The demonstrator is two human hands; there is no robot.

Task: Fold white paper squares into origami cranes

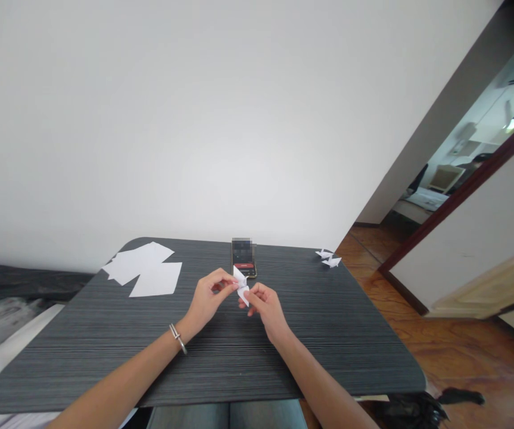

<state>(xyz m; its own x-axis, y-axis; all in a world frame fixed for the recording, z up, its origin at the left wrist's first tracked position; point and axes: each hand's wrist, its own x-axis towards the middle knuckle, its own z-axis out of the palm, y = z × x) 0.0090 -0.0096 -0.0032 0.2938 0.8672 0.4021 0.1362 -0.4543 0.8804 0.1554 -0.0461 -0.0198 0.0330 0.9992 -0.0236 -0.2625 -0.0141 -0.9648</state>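
Forearms [118,381] over a dark table [82,357], left hand [206,298] and right hand [265,308] pinching folded white paper [241,286].

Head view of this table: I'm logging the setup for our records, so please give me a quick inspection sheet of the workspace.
Surface: dark grey streaked tabletop with rounded corners.
Things in hand: folded white paper piece, pinched by both hands.
Other paper: loose white sheets far left; two small folded paper figures at the far right corner.
Clutter: smartphone just beyond the hands.
Hands: left hand, metal bangle on the wrist; right hand.
Cables: nothing seen.
Surroundings: wooden floor to the right.
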